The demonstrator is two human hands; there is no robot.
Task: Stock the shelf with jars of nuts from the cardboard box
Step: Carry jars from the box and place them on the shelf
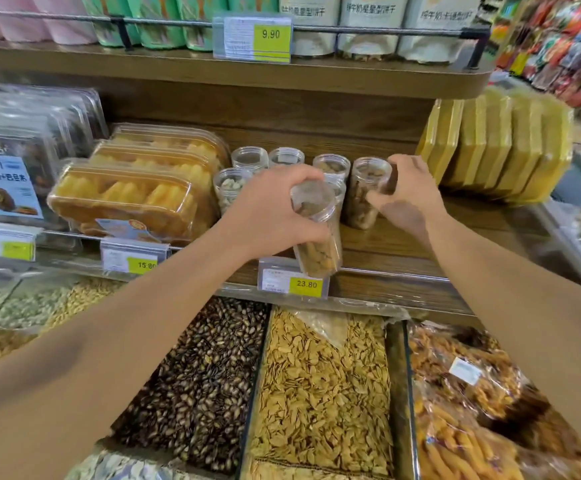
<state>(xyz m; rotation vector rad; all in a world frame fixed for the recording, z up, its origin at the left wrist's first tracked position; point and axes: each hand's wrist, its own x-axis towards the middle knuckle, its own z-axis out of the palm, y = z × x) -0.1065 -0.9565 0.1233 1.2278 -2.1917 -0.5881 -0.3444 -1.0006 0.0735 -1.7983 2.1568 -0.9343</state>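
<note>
My left hand (pixel 275 213) grips a clear plastic jar of nuts (pixel 318 237) and holds it tilted just above the front edge of the wooden shelf (pixel 396 251). My right hand (pixel 403 192) is wrapped around a second clear jar of nuts (pixel 365 195) that stands upright on the shelf. Behind them several more clear jars (pixel 249 159) stand in rows, one showing pale nuts (pixel 230 188). The cardboard box is out of view.
Clear tubs of yellow snacks (pixel 126 199) sit left of the jars, yellow packs (pixel 497 147) lean to the right. A price tag reading 23.80 (pixel 292 282) hangs on the shelf's front rail. Open bins of seeds (pixel 320 386) lie below. An upper shelf (pixel 233 69) overhangs.
</note>
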